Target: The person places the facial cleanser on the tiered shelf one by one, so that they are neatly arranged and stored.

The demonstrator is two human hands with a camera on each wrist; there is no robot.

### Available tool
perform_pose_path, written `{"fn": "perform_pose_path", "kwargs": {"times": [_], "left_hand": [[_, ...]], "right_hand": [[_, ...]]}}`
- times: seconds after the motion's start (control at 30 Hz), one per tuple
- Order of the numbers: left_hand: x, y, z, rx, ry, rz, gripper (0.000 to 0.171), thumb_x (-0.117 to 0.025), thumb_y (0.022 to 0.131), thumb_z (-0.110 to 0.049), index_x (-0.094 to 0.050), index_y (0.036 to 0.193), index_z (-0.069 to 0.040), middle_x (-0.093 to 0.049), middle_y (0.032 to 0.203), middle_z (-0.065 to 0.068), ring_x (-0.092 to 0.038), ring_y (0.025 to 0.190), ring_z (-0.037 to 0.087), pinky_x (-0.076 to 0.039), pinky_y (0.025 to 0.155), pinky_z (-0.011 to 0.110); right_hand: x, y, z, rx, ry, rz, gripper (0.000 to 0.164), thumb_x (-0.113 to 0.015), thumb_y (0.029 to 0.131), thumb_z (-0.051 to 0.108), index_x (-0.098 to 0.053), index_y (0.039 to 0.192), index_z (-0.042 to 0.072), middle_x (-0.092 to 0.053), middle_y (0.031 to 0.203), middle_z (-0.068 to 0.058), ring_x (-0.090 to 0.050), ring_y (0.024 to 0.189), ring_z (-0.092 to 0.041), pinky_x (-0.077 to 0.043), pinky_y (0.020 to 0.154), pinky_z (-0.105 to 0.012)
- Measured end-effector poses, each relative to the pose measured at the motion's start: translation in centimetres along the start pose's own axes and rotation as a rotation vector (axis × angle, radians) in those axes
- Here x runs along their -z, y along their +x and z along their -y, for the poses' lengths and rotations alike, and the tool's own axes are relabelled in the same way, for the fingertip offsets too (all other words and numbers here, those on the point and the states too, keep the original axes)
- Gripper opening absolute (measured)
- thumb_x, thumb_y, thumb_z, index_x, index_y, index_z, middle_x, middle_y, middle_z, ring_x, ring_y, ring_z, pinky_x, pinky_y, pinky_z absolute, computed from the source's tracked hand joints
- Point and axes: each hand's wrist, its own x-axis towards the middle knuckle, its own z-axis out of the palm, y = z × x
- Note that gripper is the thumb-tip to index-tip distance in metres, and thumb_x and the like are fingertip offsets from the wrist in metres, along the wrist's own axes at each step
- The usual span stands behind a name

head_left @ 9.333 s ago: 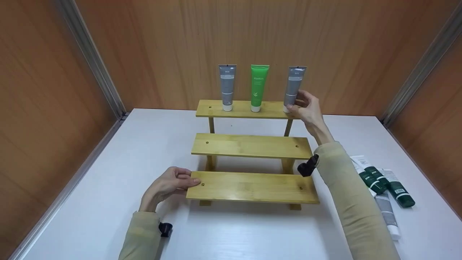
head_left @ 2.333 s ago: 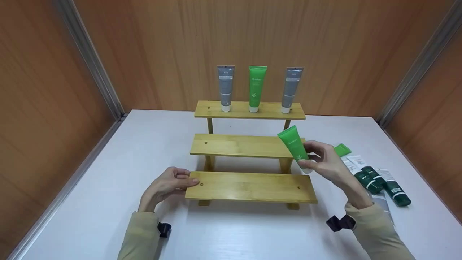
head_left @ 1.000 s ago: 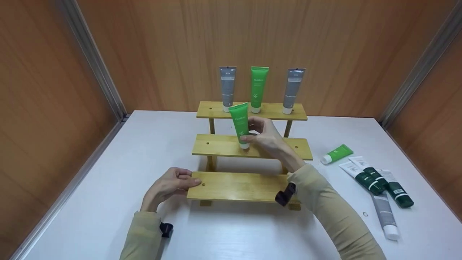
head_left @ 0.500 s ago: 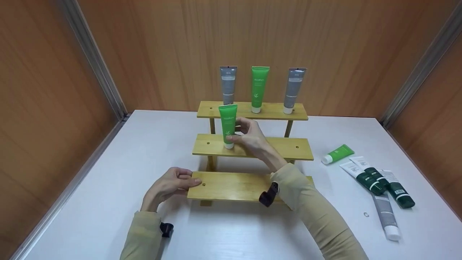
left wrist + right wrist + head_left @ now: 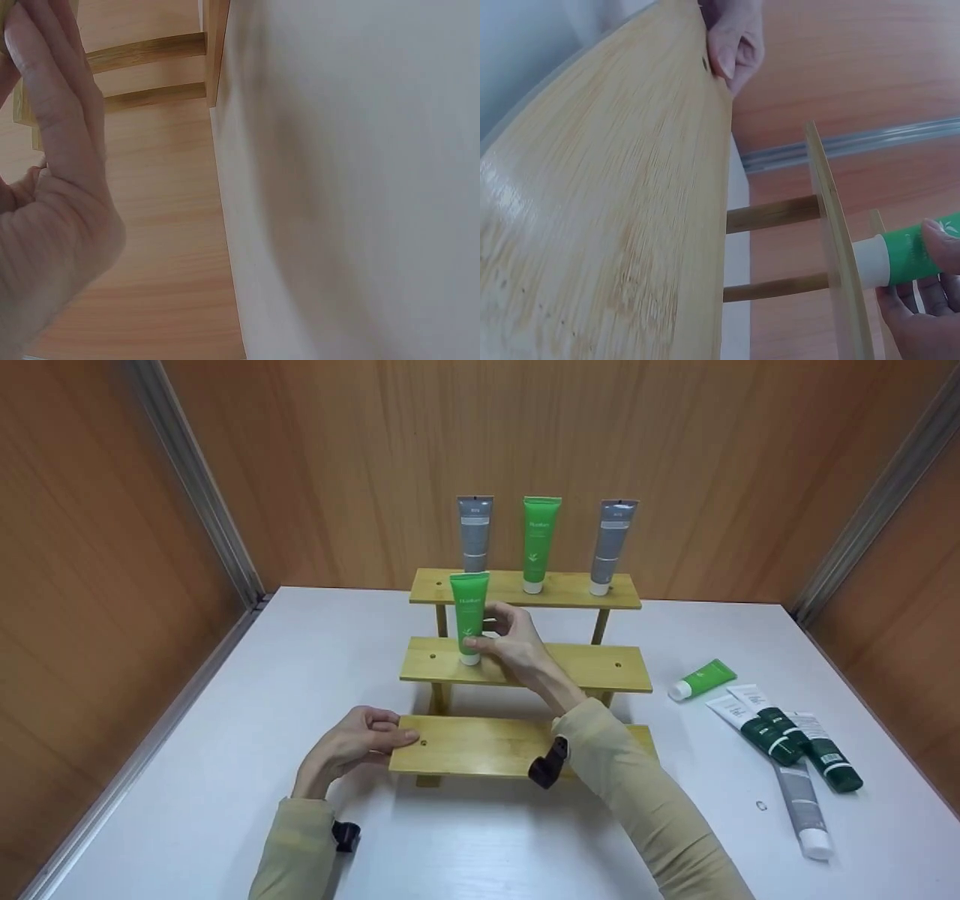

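Observation:
A three-step wooden display stand [image 5: 480, 746] stands on the white table. With thumb on top and fingers at the edge, my left hand [image 5: 360, 742] grips the left end of its lowest shelf. My right hand [image 5: 517, 643] pinches a green squeeze tube [image 5: 469, 607] by its lower part, upright with the white cap down, at the left of the middle shelf. In the right wrist view the cap [image 5: 871, 261] is at the shelf board. Along the top shelf stand a grey tube [image 5: 475, 536], a green tube [image 5: 538, 544] and another grey tube [image 5: 611, 546].
On the table at right lie a green tube [image 5: 702, 680], several white and dark green tubes [image 5: 829, 757], partly overlapping, and a grey tube [image 5: 802, 806]. A small ring [image 5: 761, 805] lies beside them. Wood-grain panels [image 5: 480, 450] enclose the back and sides.
My right hand has brought the green tube from the right to the left part of the middle shelf and set it straighter. Earlier, it let go of the right grey tube above. The left hand stays put.

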Motion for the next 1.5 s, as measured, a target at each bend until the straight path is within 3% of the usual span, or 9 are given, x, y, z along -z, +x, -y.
{"fn": "perform_pose_path", "kwargs": {"times": [0.2, 0.43, 0.73, 1.07, 1.33, 1.5], "left_hand": [[-0.1, 0.0, 0.0, 0.003, -0.005, -0.005, 0.028, -0.078, 0.088, -0.022, -0.056, 0.097, -0.008, -0.067, 0.075, -0.007, -0.067, 0.07, 0.006, -0.059, 0.066, 0.023], [-0.1, 0.0, 0.1, 0.007, 0.001, -0.012, 0.036, -0.079, 0.088, -0.024, -0.057, 0.107, -0.003, -0.071, 0.08, -0.005, -0.07, 0.074, 0.008, -0.06, 0.07, 0.025], [-0.1, -0.1, 0.1, -0.018, -0.046, 0.028, 0.031, -0.077, 0.089, -0.02, -0.055, 0.103, -0.003, -0.072, 0.08, -0.004, -0.072, 0.074, 0.009, -0.06, 0.069, 0.025], [0.0, -0.1, 0.1, -0.015, -0.039, 0.023, 0.034, -0.077, 0.089, -0.021, -0.056, 0.107, -0.002, -0.073, 0.082, -0.004, -0.072, 0.074, 0.009, -0.06, 0.069, 0.024], [0.0, 0.0, 0.2, -0.009, -0.043, 0.005, 0.041, -0.078, 0.088, -0.021, -0.052, 0.111, 0.0, -0.073, 0.084, -0.003, -0.072, 0.075, 0.009, -0.06, 0.069, 0.025], [0.0, 0.0, 0.1, -0.006, -0.037, 0.005, 0.039, -0.078, 0.088, -0.021, -0.053, 0.11, -0.001, -0.073, 0.083, -0.003, -0.072, 0.074, 0.009, -0.06, 0.068, 0.024]], "right_hand": [[0.0, -0.1, -0.1, -0.004, -0.008, -0.001, 0.048, -0.073, 0.083, -0.008, -0.058, 0.128, -0.006, -0.064, 0.125, -0.018, -0.061, 0.117, -0.027, -0.048, 0.105, -0.036], [-0.1, -0.1, -0.2, 0.002, -0.001, -0.009, 0.047, -0.073, 0.082, -0.008, -0.059, 0.127, -0.006, -0.065, 0.122, -0.017, -0.062, 0.116, -0.028, -0.049, 0.102, -0.034], [-0.1, 0.0, -0.3, 0.015, -0.003, -0.009, 0.047, -0.074, 0.082, -0.008, -0.059, 0.127, -0.006, -0.065, 0.123, -0.017, -0.059, 0.121, -0.036, -0.051, 0.101, -0.034], [-0.1, 0.0, -0.2, 0.016, 0.011, -0.01, 0.048, -0.074, 0.081, -0.008, -0.059, 0.126, -0.006, -0.065, 0.121, -0.017, -0.062, 0.116, -0.03, -0.051, 0.099, -0.033], [0.1, -0.3, 0.0, 0.01, 0.001, 0.004, 0.053, -0.073, 0.081, -0.011, -0.056, 0.131, -0.006, -0.062, 0.129, -0.02, -0.06, 0.12, -0.03, -0.051, 0.106, -0.037], [1.6, -1.4, 0.5, 0.075, 0.002, 0.023, 0.055, -0.071, 0.082, -0.013, -0.053, 0.133, -0.008, -0.059, 0.13, -0.026, -0.059, 0.122, -0.035, -0.048, 0.11, -0.041]]}}
